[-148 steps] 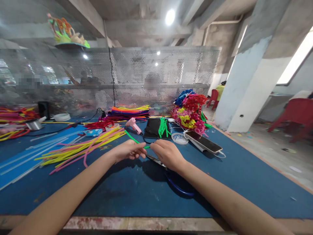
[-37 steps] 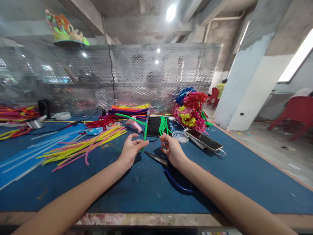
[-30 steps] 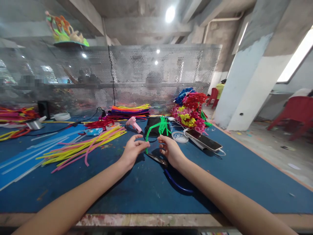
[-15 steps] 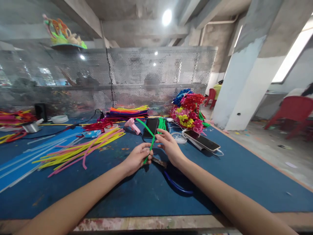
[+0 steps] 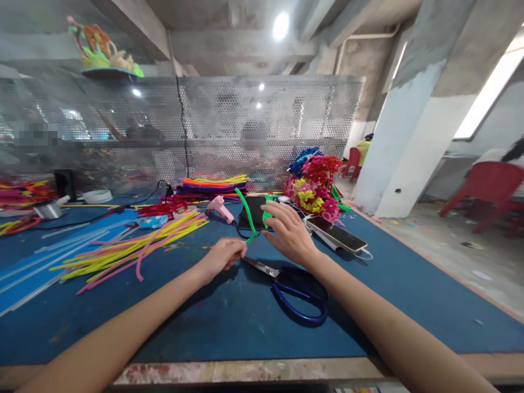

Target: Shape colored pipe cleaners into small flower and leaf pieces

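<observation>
Pinched in my left hand [image 5: 226, 255] is a bent green pipe cleaner [image 5: 246, 210], its long end pointing up and away from me. My right hand [image 5: 286, 226] hovers just right of it, fingers spread, holding nothing that I can see. Below the hands lie scissors with blue handles [image 5: 301, 314], blades pointing left toward my left hand. Behind my right fingers, partly hidden, are more green pipe cleaners [image 5: 268, 203] by a dark flat device [image 5: 257, 210]. A pink glue gun [image 5: 221, 208] rests on the table beyond my left hand.
Yellow and pink pipe cleaners [image 5: 135, 245] spread at left, beside clear glue sticks [image 5: 61, 256]. A colourful bundle [image 5: 196, 188] lies at the back. Fuzzy flowers [image 5: 315, 180] and a phone [image 5: 338, 232] with a white cable sit right. A perforated metal screen [image 5: 221, 125] stands behind.
My left hand has shifted slightly left with the pipe cleaner, whose upper end now stands steeper. My right hand has moved off it and its fingers have spread, leaving more of the scissors visible.
</observation>
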`<state>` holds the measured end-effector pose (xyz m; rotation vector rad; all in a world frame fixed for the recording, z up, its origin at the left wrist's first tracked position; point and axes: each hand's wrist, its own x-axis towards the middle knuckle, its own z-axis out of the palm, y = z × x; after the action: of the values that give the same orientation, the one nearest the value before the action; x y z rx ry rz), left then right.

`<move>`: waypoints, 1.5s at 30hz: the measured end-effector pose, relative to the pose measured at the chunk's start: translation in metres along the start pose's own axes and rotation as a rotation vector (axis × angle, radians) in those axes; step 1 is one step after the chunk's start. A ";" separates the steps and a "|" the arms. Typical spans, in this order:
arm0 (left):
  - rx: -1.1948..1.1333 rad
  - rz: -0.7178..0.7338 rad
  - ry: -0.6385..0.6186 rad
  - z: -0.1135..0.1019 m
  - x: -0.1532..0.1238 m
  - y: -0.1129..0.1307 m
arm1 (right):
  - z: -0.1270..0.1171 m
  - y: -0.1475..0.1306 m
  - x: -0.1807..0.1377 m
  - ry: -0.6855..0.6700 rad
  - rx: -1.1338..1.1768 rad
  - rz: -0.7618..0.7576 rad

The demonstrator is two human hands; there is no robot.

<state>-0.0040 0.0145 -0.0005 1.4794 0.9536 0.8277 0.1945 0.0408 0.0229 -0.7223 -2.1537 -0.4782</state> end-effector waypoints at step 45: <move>0.422 0.298 0.134 -0.009 -0.001 0.005 | 0.017 -0.010 0.000 -0.229 1.057 0.860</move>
<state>-0.0115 0.0174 0.0058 1.9849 1.0676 0.9907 0.1783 0.0425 0.0119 -0.9552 -1.6880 1.1403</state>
